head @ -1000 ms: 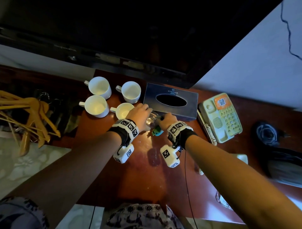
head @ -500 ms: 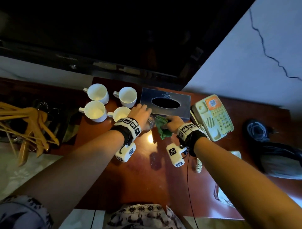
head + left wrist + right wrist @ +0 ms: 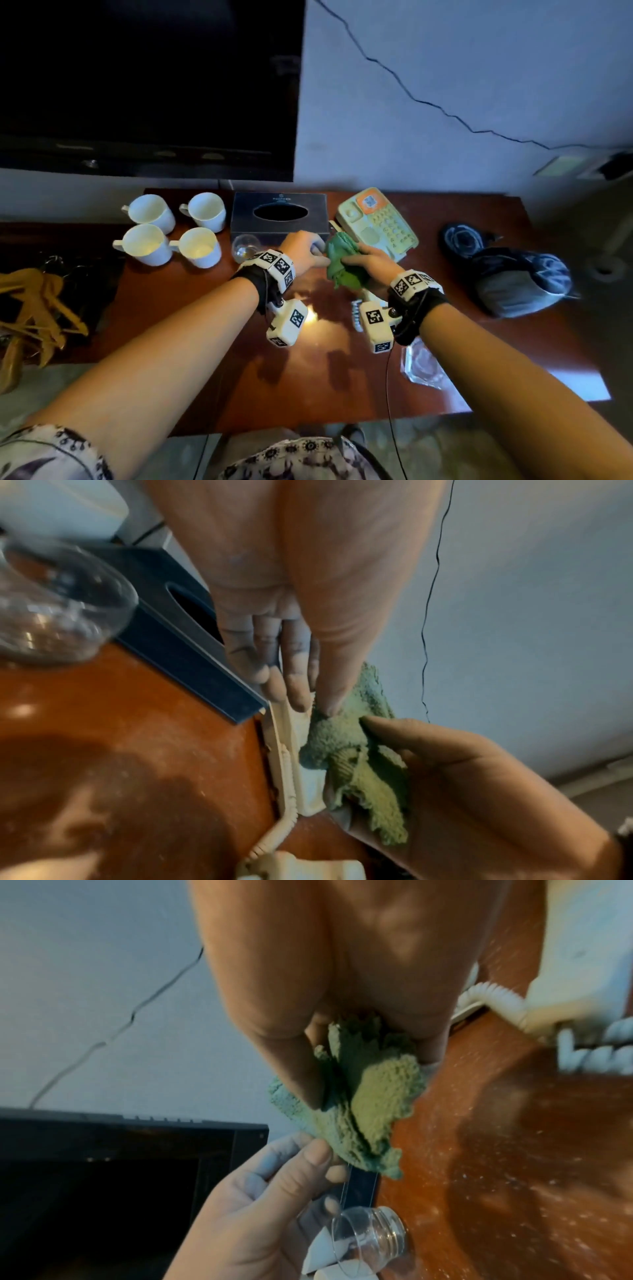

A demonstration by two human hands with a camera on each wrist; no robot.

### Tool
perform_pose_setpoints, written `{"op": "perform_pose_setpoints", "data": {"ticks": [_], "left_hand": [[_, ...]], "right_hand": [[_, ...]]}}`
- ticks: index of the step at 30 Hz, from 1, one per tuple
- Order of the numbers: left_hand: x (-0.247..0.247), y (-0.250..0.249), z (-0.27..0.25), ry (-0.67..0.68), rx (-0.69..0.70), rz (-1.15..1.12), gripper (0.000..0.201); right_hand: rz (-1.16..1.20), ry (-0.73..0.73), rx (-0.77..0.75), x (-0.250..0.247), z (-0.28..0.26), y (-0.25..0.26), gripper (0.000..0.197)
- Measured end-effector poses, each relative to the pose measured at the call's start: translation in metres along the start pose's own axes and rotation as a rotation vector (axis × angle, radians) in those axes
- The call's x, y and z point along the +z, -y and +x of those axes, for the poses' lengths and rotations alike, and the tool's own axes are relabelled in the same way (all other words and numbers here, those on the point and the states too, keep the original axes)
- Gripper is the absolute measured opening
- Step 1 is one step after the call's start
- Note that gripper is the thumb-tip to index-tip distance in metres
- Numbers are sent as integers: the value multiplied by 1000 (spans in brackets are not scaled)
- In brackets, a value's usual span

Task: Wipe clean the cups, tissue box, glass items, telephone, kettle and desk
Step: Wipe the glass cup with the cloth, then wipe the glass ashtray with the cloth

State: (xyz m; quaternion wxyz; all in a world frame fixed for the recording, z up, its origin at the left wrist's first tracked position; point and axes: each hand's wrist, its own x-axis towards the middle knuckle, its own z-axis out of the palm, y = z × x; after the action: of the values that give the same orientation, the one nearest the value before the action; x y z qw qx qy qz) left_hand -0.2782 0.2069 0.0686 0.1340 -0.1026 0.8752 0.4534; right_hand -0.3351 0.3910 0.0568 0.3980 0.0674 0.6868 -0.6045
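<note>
My right hand [image 3: 358, 262] grips a bunched green cloth [image 3: 340, 265] just in front of the cream telephone [image 3: 376, 222]. My left hand [image 3: 320, 255] reaches over from the left, and its thumb and fingertips pinch the cloth's edge [image 3: 342, 1153]. A clear glass [image 3: 245, 248] stands free on the desk in front of the dark tissue box [image 3: 279, 214]. Several white cups [image 3: 150, 240] sit left of the box. In the left wrist view the phone handset [image 3: 284, 750] lies under the cloth [image 3: 356, 767], beside the box corner.
A glass ashtray [image 3: 423, 366] lies near the front right of the red-brown desk [image 3: 191, 308]. The coiled phone cord [image 3: 356, 315] runs under my right wrist. A dark bundle [image 3: 513, 281] lies at the right end, wooden hangers [image 3: 37, 308] at the left, and a black TV [image 3: 147, 85] behind.
My left hand let go of the glass, which now stands by the tissue box, and moved right to the cloth. My right hand carried the cloth right, to the telephone.
</note>
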Motion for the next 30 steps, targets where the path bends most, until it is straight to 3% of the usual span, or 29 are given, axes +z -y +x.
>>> {"op": "perform_pose_setpoints", "data": {"ticks": [4,7,9,12,16,19,23,26,30], "left_hand": [[59,-40,-11,-3,0,-79,20],[104,-68,-20,23,14,-82,19],[131,-81,-25,35,10,-52,22],[167,-93,-32,40,6,-1,26],[202,-96,-40,46,-27,0,33],[223,-90,-39,97,-60,44,51],[252,-79,-32,187,-2,371,82],[277,-62,-25,228,61,527,105],[309,-42,-18,240,145,651,125]], "right_hand": [[50,-49,-21,-53,-38,-18,28],[-16,-149,-48,-101,-57,-39,39],[-59,-191,-77,-129,-73,-53,31],[-106,-222,-118,-166,-94,-75,21],[-180,-293,-125,-199,-108,-101,25],[-319,-378,-138,-218,-113,-122,31],[-598,-428,-136,-239,-116,-146,32],[-935,-382,-279,-250,-104,-163,36],[-1217,-294,-391,-251,-85,-173,40]]}}
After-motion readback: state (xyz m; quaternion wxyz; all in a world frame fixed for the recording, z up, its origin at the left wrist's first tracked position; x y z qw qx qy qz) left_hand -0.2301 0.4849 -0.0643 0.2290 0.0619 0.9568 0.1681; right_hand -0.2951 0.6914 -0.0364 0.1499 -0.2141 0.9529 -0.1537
